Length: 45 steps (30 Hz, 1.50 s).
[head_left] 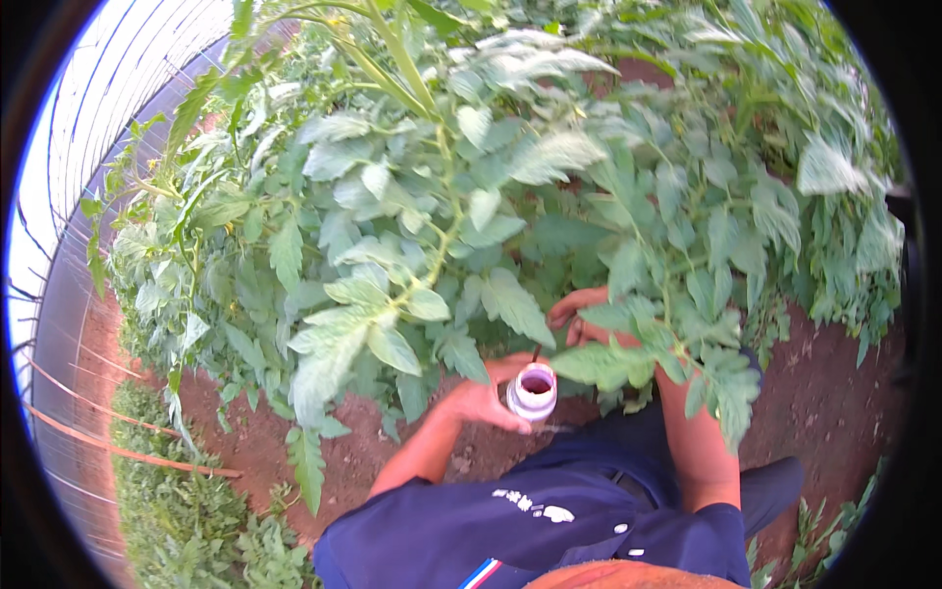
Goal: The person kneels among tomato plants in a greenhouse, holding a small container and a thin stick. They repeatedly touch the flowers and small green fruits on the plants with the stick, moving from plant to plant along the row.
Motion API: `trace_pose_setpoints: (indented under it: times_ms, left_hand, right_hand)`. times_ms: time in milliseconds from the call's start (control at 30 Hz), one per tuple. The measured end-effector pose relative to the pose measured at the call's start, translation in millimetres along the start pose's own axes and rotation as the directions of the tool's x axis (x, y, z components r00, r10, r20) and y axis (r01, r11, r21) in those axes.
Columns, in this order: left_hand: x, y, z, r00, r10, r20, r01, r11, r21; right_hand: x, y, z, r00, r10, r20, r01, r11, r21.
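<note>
My left hand grips a small white open jar from its left side; dark reddish liquid shows inside its mouth. Just above the jar's rim stands a thin dark stick, possibly a brush handle; which fingers hold it I cannot tell. Among the leaves up and right of the jar is my right hand, its fingers bent and partly covered by foliage, so its hold is unclear. Tall tomato plants rise in front of me, and a leafy shoot hangs over my right forearm.
Dense tomato foliage continues to the right. Brown soil lies beneath the plants. At the left, low green plants grow beside an orange-brown strip, and a greenhouse wall curves along the edge.
</note>
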State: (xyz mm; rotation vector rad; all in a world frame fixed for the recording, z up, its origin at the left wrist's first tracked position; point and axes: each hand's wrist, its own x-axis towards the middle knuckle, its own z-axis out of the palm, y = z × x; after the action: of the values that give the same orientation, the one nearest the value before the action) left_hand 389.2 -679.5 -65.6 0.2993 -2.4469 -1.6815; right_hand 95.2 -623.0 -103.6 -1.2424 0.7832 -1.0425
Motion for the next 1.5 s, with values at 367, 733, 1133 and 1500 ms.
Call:
trace_pose_setpoints:
  times_ms: [367, 733, 1133, 1500]
  left_hand:
    - [-37.1, -32.6, 19.2, 0.99, 0.109, -0.09, -0.111, 0.993, -0.025]
    - [-33.6, -18.8, 17.7, 0.98, 0.113, -0.166, -0.116, 0.993, -0.006]
    - [-23.3, -23.5, 35.6, 0.973, 0.094, -0.211, -0.133, 0.975, -0.18]
    - [34.2, 46.0, 64.3, 0.978, 0.198, 0.064, -0.201, 0.978, 0.053]
  right_hand:
    - [168.2, 95.4, -60.4, 0.889, 0.064, -0.454, -0.32, 0.796, -0.514]
    - [162.6, 109.1, -73.5, 0.892, 0.052, -0.449, -0.325, 0.764, -0.557]
    - [126.0, 114.0, -82.2, 0.893, 0.028, -0.45, -0.067, 0.995, -0.071]
    - [-141.8, -3.7, -8.1, 0.748, 0.163, -0.644, 0.061, 0.948, 0.311]
